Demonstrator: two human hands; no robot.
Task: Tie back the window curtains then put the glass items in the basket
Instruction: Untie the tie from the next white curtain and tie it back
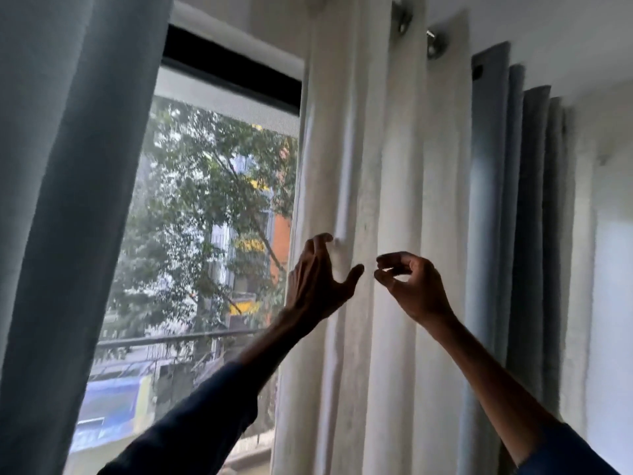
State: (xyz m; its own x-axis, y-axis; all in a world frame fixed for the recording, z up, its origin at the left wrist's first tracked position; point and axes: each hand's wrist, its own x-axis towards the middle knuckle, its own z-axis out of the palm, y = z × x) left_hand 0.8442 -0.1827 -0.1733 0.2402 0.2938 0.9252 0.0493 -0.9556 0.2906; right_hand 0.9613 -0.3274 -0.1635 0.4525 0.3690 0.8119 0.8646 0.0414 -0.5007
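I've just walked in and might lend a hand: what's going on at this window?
A person stands at the window with both arms raised to the white curtain on its right side. The left hand reaches curved fingers to a fold near the curtain's window-side edge. The right hand hovers beside it, fingers curled, nothing visible in it. The white curtain hangs loose, not yet tied back. A grey-blue curtain hangs on the left. No basket or glass items are in view.

Both arms reach up from the bottom edge to mid-frame, hands close but apart. left hand [317,282]: back to camera, fingers hooked in a loose claw, thumb splayed right. right hand [412,289]: fingers curled over thumb, small gap between, nothing visibly held.
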